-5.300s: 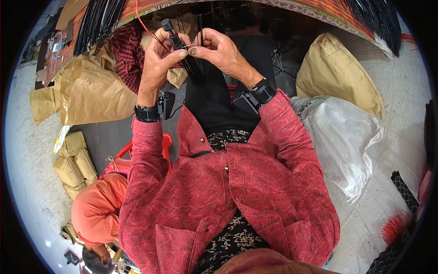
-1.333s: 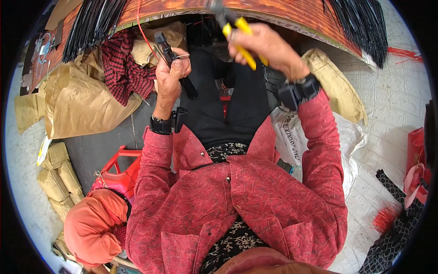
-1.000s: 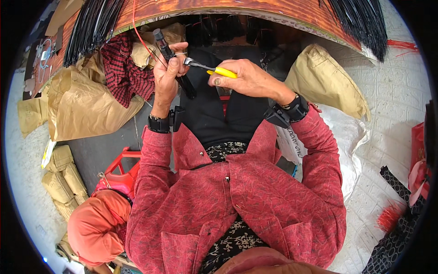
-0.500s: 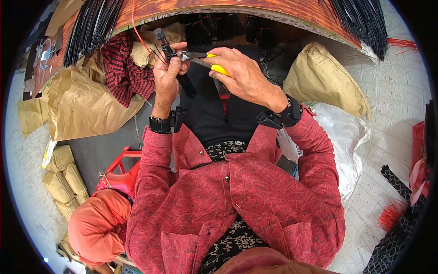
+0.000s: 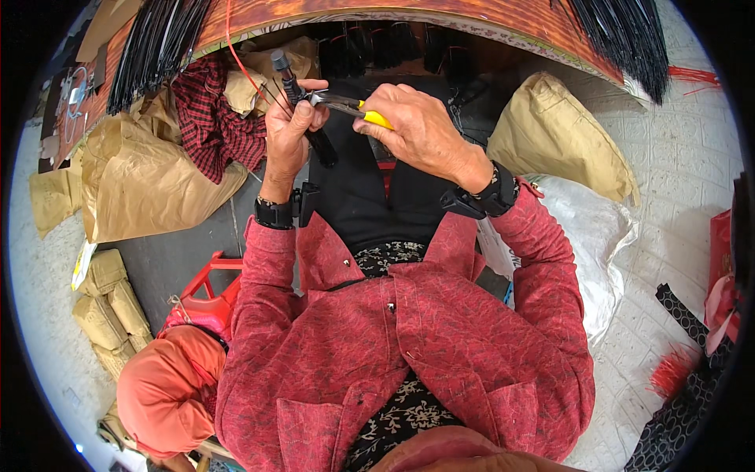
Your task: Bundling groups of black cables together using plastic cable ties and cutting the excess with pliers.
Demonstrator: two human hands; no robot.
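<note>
My left hand [image 5: 292,130] is closed around a slim black rod-like piece [image 5: 325,151] with a grey end cap [image 5: 279,60]; it slants from upper left to lower right above my lap. Thin dark strands stick out beside my left thumb. In my right hand [image 5: 421,138] are pliers with yellow handles [image 5: 377,119], fingers wrapped around them. The plier jaws meet the black piece at a small silvery bit next to my left fingertips. What exactly the jaws grip is too small to tell.
A wooden table edge [image 5: 377,11] curves ahead, with bundles of black strands [image 5: 161,55] hanging over it. Brown paper [image 5: 149,189] and a checked cloth [image 5: 216,130] lie left. Right are a tan sack [image 5: 558,138] and white sack [image 5: 586,236]. A person in an orange head covering [image 5: 169,393] is lower left.
The plier handles have come closer together in my right hand, which has shifted slightly left. My left hand keeps its hold on the black piece, almost unmoved.
</note>
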